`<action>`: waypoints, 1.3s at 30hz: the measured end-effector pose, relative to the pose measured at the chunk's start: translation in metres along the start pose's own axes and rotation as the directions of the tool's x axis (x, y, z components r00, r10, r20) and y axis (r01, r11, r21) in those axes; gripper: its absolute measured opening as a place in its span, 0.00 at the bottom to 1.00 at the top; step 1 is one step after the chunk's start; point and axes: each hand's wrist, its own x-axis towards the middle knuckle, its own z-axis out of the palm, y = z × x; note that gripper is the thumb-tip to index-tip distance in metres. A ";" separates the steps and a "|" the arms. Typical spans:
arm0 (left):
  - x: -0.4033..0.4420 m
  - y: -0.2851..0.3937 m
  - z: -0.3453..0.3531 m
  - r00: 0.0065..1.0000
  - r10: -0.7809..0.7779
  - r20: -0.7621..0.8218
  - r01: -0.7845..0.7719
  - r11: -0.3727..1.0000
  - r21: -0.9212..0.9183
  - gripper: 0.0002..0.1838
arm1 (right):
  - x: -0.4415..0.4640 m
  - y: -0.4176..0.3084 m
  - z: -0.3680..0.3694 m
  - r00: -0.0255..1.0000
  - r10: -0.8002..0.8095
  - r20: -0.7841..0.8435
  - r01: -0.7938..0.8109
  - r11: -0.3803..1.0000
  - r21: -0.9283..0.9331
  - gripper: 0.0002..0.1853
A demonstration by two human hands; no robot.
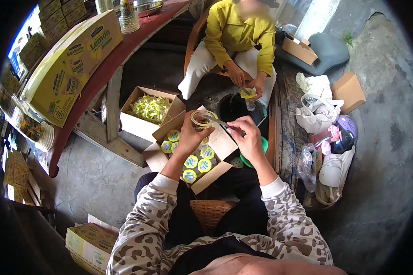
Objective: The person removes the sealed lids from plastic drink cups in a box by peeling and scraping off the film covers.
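My left hand [189, 137] is wrapped round a clear plastic cup [202, 118] with a yellowish rim, held up in front of me. In my right hand [249, 137] is a knife [219, 121], its blade lying across the cup's rim. Whether the blade cuts into the rim cannot be made out. Below my hands stands an open cardboard box [212, 178] holding several cups with yellow printed lids [191, 162]. My left forearm passes over part of this box. A green basin [264, 147] shows partly behind my right wrist.
Ahead, a person in a yellow jacket [240, 27] holds a yellow-lidded cup [248, 93] over a black bucket [228, 106]. A carton of yellow-green strips [149, 108] stands left of them. A red-edged table [144, 28] bears a lemon carton [73, 64]. Bags and caps [331, 174] lie right.
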 end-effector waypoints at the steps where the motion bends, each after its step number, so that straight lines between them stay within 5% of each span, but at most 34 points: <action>1: 0.000 0.000 0.000 1.000 -0.001 0.003 0.001 1.000 0.005 0.36 | 0.000 -0.001 -0.001 1.000 0.007 0.023 -0.008 0.999 0.039 0.10; 6: -0.001 -0.001 -0.001 0.999 -0.003 0.032 0.003 1.000 -0.017 0.39 | 0.000 0.000 -0.004 0.997 0.035 0.073 -0.041 0.996 0.081 0.12; 12: -0.007 0.003 0.003 0.996 -0.067 0.063 0.073 0.991 -0.109 0.45 | -0.004 0.009 -0.003 0.953 0.261 0.157 -0.294 0.920 0.257 0.09; 14: -0.008 0.005 0.005 0.995 -0.065 0.077 0.073 0.991 -0.110 0.44 | -0.006 0.011 -0.002 0.984 0.149 0.099 -0.160 0.980 0.116 0.09; 27: -0.015 0.002 0.018 0.991 0.078 -0.109 -0.058 0.982 0.181 0.43 | -0.019 -0.010 0.021 0.990 -0.047 -0.130 0.038 0.997 -0.073 0.07; 39: -0.028 -0.003 0.032 0.952 0.055 -0.300 -0.031 0.996 0.085 0.37 | -0.025 -0.016 0.028 0.957 -0.265 -0.120 0.208 0.911 -0.358 0.07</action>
